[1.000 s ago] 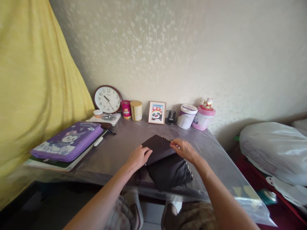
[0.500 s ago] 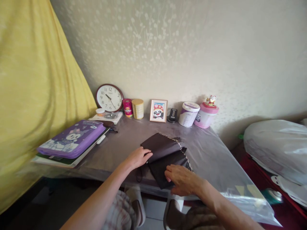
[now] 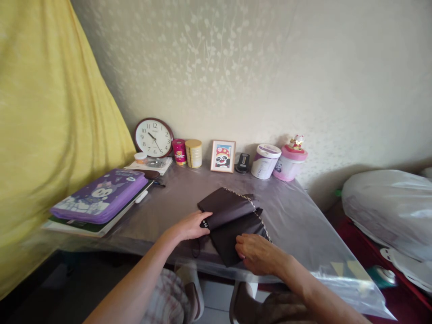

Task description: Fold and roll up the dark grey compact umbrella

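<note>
A black folding umbrella (image 3: 232,207) lies loosely folded on the table, its canopy panels fanned out and trimmed with a checkered edge. My left hand (image 3: 194,225) holds its left end, thumb and fingers around a dark part with white lettering. A thin dark wrist loop (image 3: 195,248) hangs below that hand. On the right, my right hand (image 3: 254,253) has its fingers curled against the lower panel, closed on the fabric. My fingers hide the exact spot of that grip.
Transparent plastic covers the table (image 3: 290,216). At left lies a purple case (image 3: 101,195) on books. Along the wall stand a clock (image 3: 154,137), several tubs and cans, a picture frame (image 3: 223,156) and a small black device (image 3: 242,163). A plastic-wrapped bundle (image 3: 388,207) sits right.
My left hand has shifted slightly left, uncovering more of the white lettering. My right hand's fingers have curled in and closed on the umbrella's lower panel.
</note>
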{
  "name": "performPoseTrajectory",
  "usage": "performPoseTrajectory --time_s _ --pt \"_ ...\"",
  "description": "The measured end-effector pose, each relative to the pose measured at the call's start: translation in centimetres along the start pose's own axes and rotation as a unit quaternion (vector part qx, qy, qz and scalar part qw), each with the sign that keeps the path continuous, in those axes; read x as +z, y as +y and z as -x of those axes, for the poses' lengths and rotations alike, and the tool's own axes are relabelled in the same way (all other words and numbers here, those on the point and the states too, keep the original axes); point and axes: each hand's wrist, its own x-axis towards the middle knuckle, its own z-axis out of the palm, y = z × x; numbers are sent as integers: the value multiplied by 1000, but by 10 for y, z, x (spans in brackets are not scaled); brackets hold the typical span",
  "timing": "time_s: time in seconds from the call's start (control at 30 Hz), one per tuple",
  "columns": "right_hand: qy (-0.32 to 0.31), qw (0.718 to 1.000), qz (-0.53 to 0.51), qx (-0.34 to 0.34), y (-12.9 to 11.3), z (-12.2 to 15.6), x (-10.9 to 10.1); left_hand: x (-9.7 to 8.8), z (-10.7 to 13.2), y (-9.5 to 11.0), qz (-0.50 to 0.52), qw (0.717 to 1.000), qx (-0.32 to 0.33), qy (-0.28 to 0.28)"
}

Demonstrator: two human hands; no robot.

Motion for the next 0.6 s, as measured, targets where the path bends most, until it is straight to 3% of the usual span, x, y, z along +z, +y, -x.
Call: performPoseTrajectory --time_s 0.23,0.6 --pt "31 999 -6 35 8 3 -17 0 1 1 1 1000 -10 1" --pt "150 985 25 76 14 -11 -46 -4 5 6 -1 1000 -22 -10"
